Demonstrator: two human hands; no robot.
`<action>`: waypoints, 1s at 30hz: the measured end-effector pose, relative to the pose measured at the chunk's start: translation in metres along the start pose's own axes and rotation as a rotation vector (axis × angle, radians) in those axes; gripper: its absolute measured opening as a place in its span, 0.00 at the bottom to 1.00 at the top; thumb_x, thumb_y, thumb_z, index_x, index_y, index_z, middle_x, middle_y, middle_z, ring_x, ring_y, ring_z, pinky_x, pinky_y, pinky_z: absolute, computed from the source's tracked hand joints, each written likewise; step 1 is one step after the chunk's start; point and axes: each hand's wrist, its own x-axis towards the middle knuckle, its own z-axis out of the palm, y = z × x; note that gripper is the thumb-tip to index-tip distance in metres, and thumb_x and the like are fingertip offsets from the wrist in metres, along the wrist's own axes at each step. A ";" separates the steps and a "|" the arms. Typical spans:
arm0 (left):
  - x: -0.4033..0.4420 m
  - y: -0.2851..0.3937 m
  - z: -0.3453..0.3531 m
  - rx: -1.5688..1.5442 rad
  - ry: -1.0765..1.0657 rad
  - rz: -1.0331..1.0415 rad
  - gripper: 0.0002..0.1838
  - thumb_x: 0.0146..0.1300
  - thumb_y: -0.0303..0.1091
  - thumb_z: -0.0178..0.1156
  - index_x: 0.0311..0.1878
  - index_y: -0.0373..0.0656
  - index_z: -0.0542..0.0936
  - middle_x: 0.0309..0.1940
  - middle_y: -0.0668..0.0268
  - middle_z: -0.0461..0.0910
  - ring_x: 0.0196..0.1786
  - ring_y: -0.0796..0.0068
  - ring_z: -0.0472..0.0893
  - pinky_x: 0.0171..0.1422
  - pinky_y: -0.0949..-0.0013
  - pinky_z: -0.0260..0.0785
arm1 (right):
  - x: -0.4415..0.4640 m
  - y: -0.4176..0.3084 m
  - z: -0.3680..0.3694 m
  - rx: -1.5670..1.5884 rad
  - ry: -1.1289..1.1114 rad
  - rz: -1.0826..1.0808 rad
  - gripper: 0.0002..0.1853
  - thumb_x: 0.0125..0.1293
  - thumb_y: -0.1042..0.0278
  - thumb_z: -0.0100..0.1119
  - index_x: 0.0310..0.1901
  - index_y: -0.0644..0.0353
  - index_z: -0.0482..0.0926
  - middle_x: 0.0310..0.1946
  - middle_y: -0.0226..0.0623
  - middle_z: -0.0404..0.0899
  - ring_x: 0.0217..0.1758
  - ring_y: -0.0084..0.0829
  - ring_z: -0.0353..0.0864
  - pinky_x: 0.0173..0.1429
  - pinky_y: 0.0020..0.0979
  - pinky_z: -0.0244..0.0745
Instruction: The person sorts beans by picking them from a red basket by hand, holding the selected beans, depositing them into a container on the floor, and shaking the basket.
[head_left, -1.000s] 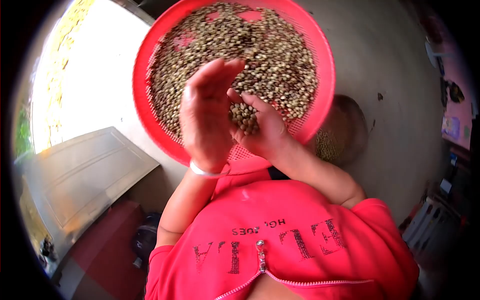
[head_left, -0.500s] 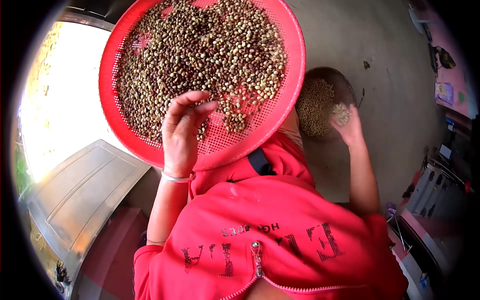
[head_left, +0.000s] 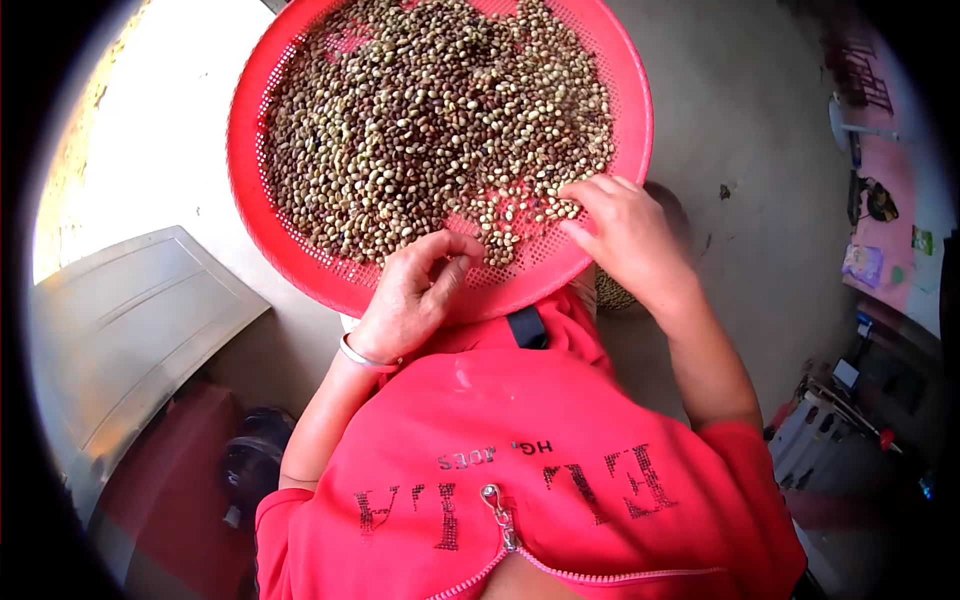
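A round red mesh tray [head_left: 245,180] sits above my lap, spread with many pale and brown beans [head_left: 420,130] that look like coffee beans. My left hand [head_left: 415,290] is at the tray's near rim, fingers curled and thumb close to the forefinger; whatever lies between them is hidden. On the right, my right hand [head_left: 625,235] reaches over the rim, thumb and fingers apart at the edge of the beans. Thinly scattered beans [head_left: 505,225] and bare red mesh lie between both hands.
A round basket [head_left: 672,212] with more beans stands on the floor, mostly behind my right hand and the tray. To the left is a pale panel [head_left: 140,330]. Tools [head_left: 815,430] and a pink surface [head_left: 885,190] line the right side.
My right hand has come from above the floor basket, where it held pale beans, up to the tray's right rim. My left hand has moved down and right. The tray appears farther right.
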 end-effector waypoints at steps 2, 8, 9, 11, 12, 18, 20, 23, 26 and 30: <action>0.002 0.003 -0.001 0.007 -0.086 -0.046 0.09 0.72 0.27 0.51 0.49 0.36 0.77 0.39 0.70 0.79 0.39 0.85 0.74 0.46 0.77 0.70 | 0.007 -0.006 0.008 -0.072 -0.039 0.037 0.15 0.57 0.65 0.68 0.44 0.60 0.78 0.38 0.40 0.78 0.45 0.43 0.78 0.51 0.41 0.73; 0.018 0.005 0.007 -0.242 -0.199 -0.069 0.11 0.72 0.31 0.52 0.50 0.35 0.78 0.40 0.70 0.79 0.41 0.85 0.74 0.49 0.77 0.68 | 0.009 -0.011 0.024 0.020 -0.029 0.160 0.19 0.55 0.68 0.69 0.49 0.59 0.77 0.40 0.42 0.76 0.44 0.47 0.79 0.49 0.43 0.75; 0.020 0.006 0.009 -0.303 -0.226 -0.074 0.11 0.72 0.32 0.53 0.50 0.35 0.78 0.40 0.70 0.79 0.41 0.85 0.74 0.49 0.77 0.68 | 0.010 -0.009 0.026 0.057 -0.008 0.134 0.18 0.55 0.70 0.69 0.49 0.58 0.78 0.40 0.42 0.76 0.44 0.47 0.79 0.48 0.42 0.76; 0.025 0.002 0.013 -0.364 -0.256 -0.074 0.12 0.72 0.34 0.53 0.51 0.37 0.77 0.39 0.70 0.79 0.40 0.85 0.75 0.47 0.76 0.70 | 0.013 -0.003 0.028 0.092 0.010 0.112 0.18 0.55 0.71 0.68 0.48 0.57 0.79 0.41 0.42 0.76 0.43 0.47 0.80 0.47 0.42 0.76; 0.026 0.001 0.015 -0.475 -0.274 -0.167 0.12 0.72 0.35 0.54 0.51 0.37 0.77 0.39 0.70 0.79 0.39 0.85 0.76 0.45 0.76 0.72 | 0.015 0.000 0.028 0.110 -0.004 0.112 0.17 0.56 0.72 0.68 0.48 0.57 0.80 0.41 0.41 0.76 0.43 0.46 0.80 0.47 0.42 0.76; 0.035 -0.010 0.021 -0.637 -0.309 -0.303 0.12 0.73 0.36 0.53 0.50 0.39 0.77 0.38 0.68 0.80 0.35 0.81 0.80 0.41 0.74 0.76 | 0.017 0.004 0.026 0.028 -0.091 0.122 0.12 0.56 0.73 0.66 0.44 0.58 0.80 0.41 0.41 0.77 0.42 0.45 0.80 0.46 0.42 0.76; 0.037 -0.011 0.024 -0.745 -0.288 -0.360 0.11 0.74 0.34 0.50 0.50 0.38 0.76 0.39 0.65 0.80 0.35 0.77 0.81 0.43 0.72 0.77 | 0.016 0.007 0.027 0.033 -0.079 0.080 0.09 0.56 0.75 0.64 0.40 0.59 0.80 0.39 0.42 0.78 0.40 0.46 0.80 0.44 0.42 0.76; 0.042 -0.008 0.027 -0.873 -0.217 -0.426 0.11 0.74 0.31 0.48 0.51 0.36 0.75 0.40 0.61 0.81 0.35 0.74 0.82 0.44 0.71 0.78 | 0.018 0.006 0.022 0.225 -0.011 0.143 0.07 0.56 0.77 0.62 0.37 0.59 0.80 0.33 0.42 0.78 0.35 0.43 0.80 0.41 0.40 0.77; 0.049 -0.008 0.033 -1.075 -0.214 -0.486 0.16 0.75 0.35 0.42 0.54 0.34 0.74 0.46 0.56 0.80 0.46 0.64 0.82 0.57 0.64 0.76 | 0.013 -0.010 0.005 0.508 -0.106 0.246 0.09 0.58 0.75 0.64 0.41 0.59 0.82 0.33 0.38 0.81 0.33 0.29 0.82 0.39 0.31 0.78; 0.053 -0.003 0.045 -1.283 -0.170 -0.484 0.20 0.76 0.38 0.39 0.56 0.32 0.73 0.53 0.51 0.78 0.57 0.58 0.78 0.67 0.59 0.70 | 0.007 -0.014 -0.013 0.682 -0.158 0.270 0.10 0.61 0.73 0.64 0.45 0.60 0.83 0.37 0.36 0.84 0.36 0.23 0.83 0.41 0.25 0.78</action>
